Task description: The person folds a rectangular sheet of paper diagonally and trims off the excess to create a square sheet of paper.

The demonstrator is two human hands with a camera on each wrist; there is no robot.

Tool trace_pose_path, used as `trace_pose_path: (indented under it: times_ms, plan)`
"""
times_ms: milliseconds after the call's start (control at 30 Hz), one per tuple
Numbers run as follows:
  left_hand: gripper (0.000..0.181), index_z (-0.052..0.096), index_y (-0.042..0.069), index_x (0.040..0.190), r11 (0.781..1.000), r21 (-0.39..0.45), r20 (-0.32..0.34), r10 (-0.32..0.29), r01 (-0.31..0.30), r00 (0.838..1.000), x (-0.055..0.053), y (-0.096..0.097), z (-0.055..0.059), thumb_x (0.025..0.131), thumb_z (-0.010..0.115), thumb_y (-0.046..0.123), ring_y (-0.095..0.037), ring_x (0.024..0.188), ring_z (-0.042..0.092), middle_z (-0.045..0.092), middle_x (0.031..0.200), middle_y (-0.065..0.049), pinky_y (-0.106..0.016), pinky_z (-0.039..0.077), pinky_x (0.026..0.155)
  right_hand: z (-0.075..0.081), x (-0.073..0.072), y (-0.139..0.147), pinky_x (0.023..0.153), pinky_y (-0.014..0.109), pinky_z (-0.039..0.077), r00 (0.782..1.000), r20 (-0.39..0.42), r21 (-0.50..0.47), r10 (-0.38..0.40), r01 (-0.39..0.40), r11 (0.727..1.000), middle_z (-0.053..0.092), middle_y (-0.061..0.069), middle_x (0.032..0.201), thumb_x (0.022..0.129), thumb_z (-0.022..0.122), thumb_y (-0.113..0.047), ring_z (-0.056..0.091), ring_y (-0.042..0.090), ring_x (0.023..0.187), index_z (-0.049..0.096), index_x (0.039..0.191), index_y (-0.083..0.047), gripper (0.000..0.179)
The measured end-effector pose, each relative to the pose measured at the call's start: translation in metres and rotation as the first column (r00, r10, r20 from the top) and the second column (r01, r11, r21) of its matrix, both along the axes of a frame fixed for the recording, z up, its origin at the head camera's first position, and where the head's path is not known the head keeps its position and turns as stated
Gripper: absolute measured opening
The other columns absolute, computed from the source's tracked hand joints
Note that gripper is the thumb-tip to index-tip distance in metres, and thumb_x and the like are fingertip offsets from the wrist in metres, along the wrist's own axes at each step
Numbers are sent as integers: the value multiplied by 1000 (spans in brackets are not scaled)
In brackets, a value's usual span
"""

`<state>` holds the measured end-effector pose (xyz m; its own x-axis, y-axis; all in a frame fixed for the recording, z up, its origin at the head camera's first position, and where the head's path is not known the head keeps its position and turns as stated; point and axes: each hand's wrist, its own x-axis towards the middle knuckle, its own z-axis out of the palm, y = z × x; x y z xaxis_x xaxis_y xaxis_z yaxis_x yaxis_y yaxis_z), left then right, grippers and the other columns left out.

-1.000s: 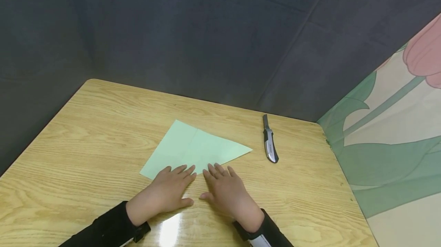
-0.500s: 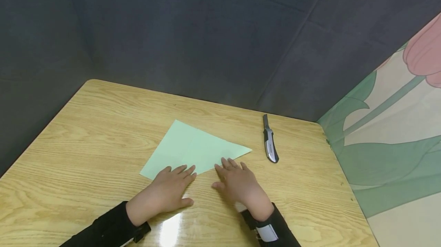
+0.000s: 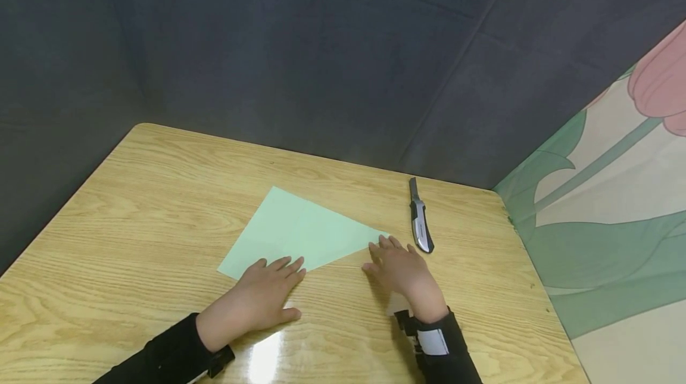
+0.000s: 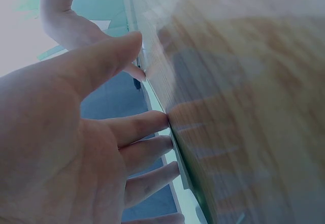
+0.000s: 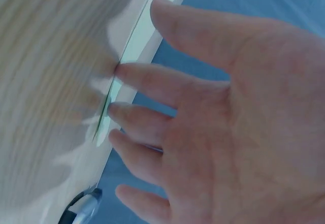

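A folded sheet of light green paper [image 3: 300, 226] lies on the wooden table, tapering to a point at its right. My left hand [image 3: 268, 294] rests with spread fingers on the paper's near edge, left of its middle. At the tapered right end, my right hand [image 3: 402, 268] presses its fingertips on the folded edge and covers the tip. In the left wrist view, straight fingers [image 4: 147, 150] touch the paper's edge. The right wrist view shows the fingertips [image 5: 119, 71] of the other hand along the thin green fold.
A utility knife [image 3: 421, 217] with a grey and black handle lies just beyond my right hand, its blade pointing away. A dark cloth [image 3: 300, 62] hangs behind the wooden table [image 3: 134, 205]. A flower-patterned cloth [image 3: 616, 223] borders the right side.
My right hand has slid rightward along the paper's near edge, from the middle to the tapered tip. The raised crease in the paper now lies flatter. My left hand has stayed in place.
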<state>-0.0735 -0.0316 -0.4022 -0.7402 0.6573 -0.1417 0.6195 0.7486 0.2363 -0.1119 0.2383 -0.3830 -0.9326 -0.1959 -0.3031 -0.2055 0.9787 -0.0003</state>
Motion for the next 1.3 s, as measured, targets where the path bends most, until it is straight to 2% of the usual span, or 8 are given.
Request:
trace_pose_path:
  times_ms: [233, 567, 700, 933, 1033, 1167, 1300]
  plan:
    - [71, 37, 15, 132, 1000, -7, 4, -1, 1, 1000, -1, -1, 0, 76, 52, 56, -25, 124, 25, 26, 139, -4, -50, 26, 94, -3, -7, 11, 95, 56, 18, 999, -28, 37, -30, 31, 999, 31, 11, 136, 87, 44, -45, 22, 30, 125, 44, 129, -15, 52]
    - [70, 36, 14, 133, 1000, 5, 14, 5, -5, 1000, -1, 0, 0, 77, 52, 54, -26, 125, 24, 26, 139, -4, -50, 24, 94, -4, -13, 22, 96, 56, 16, 995, -13, 7, -96, 96, 995, 32, 11, 136, 89, 41, -41, 20, 31, 125, 39, 131, -11, 52]
    - [70, 36, 14, 133, 1000, 1, 13, 5, -5, 1000, -1, 0, 1, 77, 52, 54, -26, 125, 24, 25, 139, -4, -50, 24, 95, -4, -14, 23, 96, 56, 17, 995, -21, 9, -97, 98, 995, 31, 11, 136, 89, 40, -41, 20, 32, 125, 38, 131, -10, 52]
    - [69, 36, 13, 133, 1000, 3, 22, 2, -2, 1000, -2, 0, 4, 78, 53, 53, -25, 125, 24, 25, 139, -4, -50, 24, 95, -6, -13, 21, 95, 55, 19, 995, -75, 26, -70, 72, 997, 30, 11, 136, 88, 43, -41, 22, 31, 125, 38, 131, -7, 55]
    - [68, 38, 13, 132, 1000, 14, 37, -1, 0, 999, -2, -1, 5, 78, 53, 51, -26, 125, 24, 26, 139, -4, -50, 23, 95, -8, -10, 17, 95, 55, 19, 994, -104, -27, -40, 38, 999, 28, 11, 137, 88, 44, -40, 22, 30, 125, 37, 132, -9, 55]
    - [64, 40, 13, 131, 1000, 22, 35, -7, 6, 999, -3, -4, 5, 79, 53, 50, -26, 125, 23, 25, 139, -5, -49, 22, 97, -9, -5, 6, 96, 54, 17, 998, -66, -125, 8, -16, 992, 25, 10, 139, 89, 44, -39, 21, 28, 126, 37, 132, -11, 52]
    - [62, 41, 13, 130, 1000, -2, 2, 12, -12, 1000, -6, -6, 4, 81, 50, 50, -26, 126, 21, 24, 139, -6, -48, 21, 97, -7, 3, -6, 97, 52, 18, 997, -37, -108, 64, -68, 992, 27, 9, 138, 88, 43, -41, 22, 26, 126, 39, 131, -8, 54]
